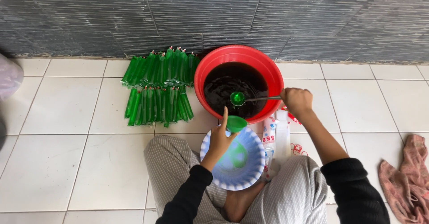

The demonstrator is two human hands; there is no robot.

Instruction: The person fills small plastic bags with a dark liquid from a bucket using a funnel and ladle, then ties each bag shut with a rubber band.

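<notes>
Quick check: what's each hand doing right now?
Left hand: closed on the green funnel, forefinger raised.
Right hand: closed on the ladle over the red basin.

Two rows of filled green tube packets (158, 87) lie side by side on the white tiled floor (62, 161), just left of the red basin (241, 54); each is long, narrow and tied off at its top end, the back row close to the grey wall. A stack of empty clear plastic bags (276, 137) with red printing lies flat on the floor, touching the basin's near right side.
</notes>
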